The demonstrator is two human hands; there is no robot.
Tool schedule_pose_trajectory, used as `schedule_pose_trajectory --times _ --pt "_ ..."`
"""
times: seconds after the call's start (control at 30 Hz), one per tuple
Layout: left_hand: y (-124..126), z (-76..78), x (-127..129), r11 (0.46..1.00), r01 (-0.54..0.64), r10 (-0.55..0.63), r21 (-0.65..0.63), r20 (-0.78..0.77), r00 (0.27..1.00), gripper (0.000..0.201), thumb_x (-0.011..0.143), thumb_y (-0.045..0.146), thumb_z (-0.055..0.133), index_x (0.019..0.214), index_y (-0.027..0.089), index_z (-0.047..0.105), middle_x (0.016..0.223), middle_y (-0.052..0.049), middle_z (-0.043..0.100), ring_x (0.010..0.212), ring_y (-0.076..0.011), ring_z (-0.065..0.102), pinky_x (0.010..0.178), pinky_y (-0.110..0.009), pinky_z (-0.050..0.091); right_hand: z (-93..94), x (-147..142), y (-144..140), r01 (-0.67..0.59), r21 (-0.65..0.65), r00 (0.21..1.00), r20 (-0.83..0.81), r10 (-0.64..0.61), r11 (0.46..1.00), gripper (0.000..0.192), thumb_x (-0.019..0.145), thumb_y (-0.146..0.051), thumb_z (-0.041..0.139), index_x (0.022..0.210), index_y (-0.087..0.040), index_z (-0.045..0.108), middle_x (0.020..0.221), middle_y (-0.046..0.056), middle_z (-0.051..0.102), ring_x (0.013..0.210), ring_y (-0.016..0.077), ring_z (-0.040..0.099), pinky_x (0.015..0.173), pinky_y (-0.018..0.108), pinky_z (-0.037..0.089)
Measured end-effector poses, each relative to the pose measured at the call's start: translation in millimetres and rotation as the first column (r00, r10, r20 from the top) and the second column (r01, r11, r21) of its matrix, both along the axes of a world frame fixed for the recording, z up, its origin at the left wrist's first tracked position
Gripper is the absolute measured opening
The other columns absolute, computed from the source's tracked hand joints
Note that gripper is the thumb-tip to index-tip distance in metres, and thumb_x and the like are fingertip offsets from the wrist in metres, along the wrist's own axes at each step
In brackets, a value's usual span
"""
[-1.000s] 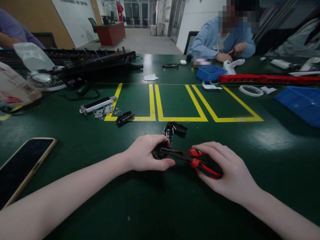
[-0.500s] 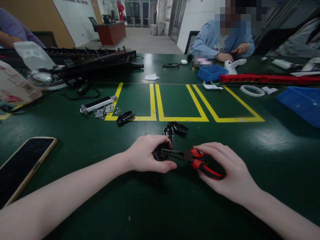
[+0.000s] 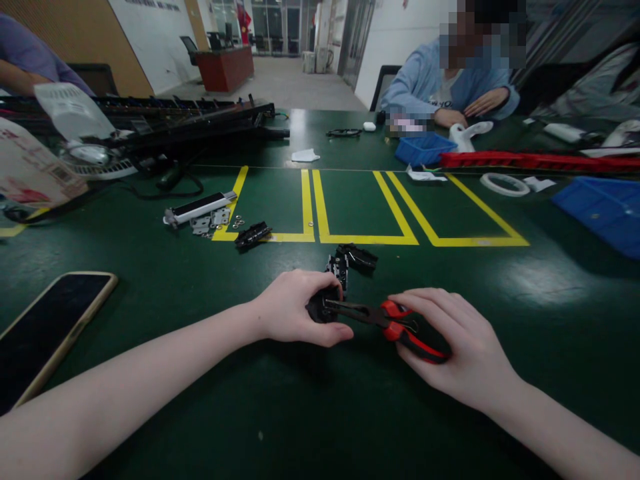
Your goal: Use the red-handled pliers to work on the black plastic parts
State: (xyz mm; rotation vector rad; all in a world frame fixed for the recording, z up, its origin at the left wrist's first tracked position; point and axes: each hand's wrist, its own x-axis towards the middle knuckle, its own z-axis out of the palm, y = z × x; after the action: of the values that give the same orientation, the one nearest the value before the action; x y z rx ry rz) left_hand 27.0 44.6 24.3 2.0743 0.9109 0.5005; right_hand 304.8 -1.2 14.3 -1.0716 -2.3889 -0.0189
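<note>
My left hand (image 3: 295, 308) is closed around a small black plastic part (image 3: 320, 309), partly hidden by the fingers and thumb. In my right hand (image 3: 453, 333) is a pair of long-nose pliers (image 3: 395, 323) with red and black handles, its jaws reaching left to the black part. Whether the tips grip anything there I cannot tell. Just beyond the left hand lie a black piece with metal along it (image 3: 339, 267) and another black housing piece (image 3: 358, 257). A further black housing piece (image 3: 253, 235) rests farther left, over the yellow tape.
At left lie a phone (image 3: 55, 327), a white-and-black bar (image 3: 200, 208), metal plates (image 3: 209, 222) and small rings. Dark long frames (image 3: 200, 127) pile up behind. Blue bins (image 3: 605, 213) and a tape roll (image 3: 504, 185) stand right. Across the table sits a person in a blue jacket (image 3: 420, 80).
My hands, the black part and the pliers hold nearly the same pose. The view shifts slightly. Across the table, the other person's hands have moved a little, one now flat over the forearm.
</note>
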Motion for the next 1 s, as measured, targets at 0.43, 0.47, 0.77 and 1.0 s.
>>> schedule_pose_trajectory --times 0.43,0.47,0.77,1.0 --pt "-6.8 -5.7 1.1 0.956 -0.043 0.039 0.291 0.020 0.999 0.066 0.073 0.068 0.069 0.113 0.018 0.057 0.104 -0.006 0.066 0.086 -0.0202 0.062 0.074 -0.033 0.050 5.9 -0.8 -4.5 -0.026 -0.120 0.999 -0.033 0.022 0.992 0.038 0.080 -0.024 0.063 0.117 -0.024 0.057 0.103 0.006 0.071 0.083 0.0218 0.067 0.066 0.035 0.053" --pt "-6.7 -5.9 1.2 0.954 -0.047 0.043 0.295 0.021 0.999 0.066 0.073 0.068 0.068 0.113 0.018 0.057 0.104 -0.006 0.066 0.087 -0.0200 0.062 0.074 -0.033 0.050 6.0 -1.1 -4.6 -0.019 -0.135 0.999 -0.037 0.014 0.991 0.038 0.080 -0.024 0.063 0.117 -0.024 0.058 0.103 0.006 0.071 0.082 0.0220 0.067 0.066 0.036 0.053" --pt "-6.2 -4.2 1.2 0.956 -0.049 0.053 0.289 -0.007 0.999 0.067 0.073 0.070 0.068 0.114 0.017 0.058 0.105 -0.006 0.067 0.088 -0.0204 0.063 0.075 -0.033 0.051 6.8 -4.8 -7.0 0.036 -0.365 0.994 -0.086 -0.072 0.930 0.038 0.080 -0.023 0.063 0.118 -0.024 0.061 0.105 0.006 0.070 0.087 0.0219 0.069 0.072 0.036 0.058" --pt "-5.0 -4.5 1.1 0.970 -0.045 0.040 0.237 0.024 0.999 0.063 0.074 0.069 0.066 0.109 0.017 0.062 0.102 -0.006 0.069 0.087 -0.0209 0.064 0.076 -0.034 0.050 6.4 -5.2 -7.1 0.017 -0.411 0.991 -0.111 -0.069 0.912 0.035 0.082 -0.022 0.062 0.117 -0.025 0.060 0.105 0.005 0.069 0.089 0.0211 0.069 0.073 0.035 0.058"
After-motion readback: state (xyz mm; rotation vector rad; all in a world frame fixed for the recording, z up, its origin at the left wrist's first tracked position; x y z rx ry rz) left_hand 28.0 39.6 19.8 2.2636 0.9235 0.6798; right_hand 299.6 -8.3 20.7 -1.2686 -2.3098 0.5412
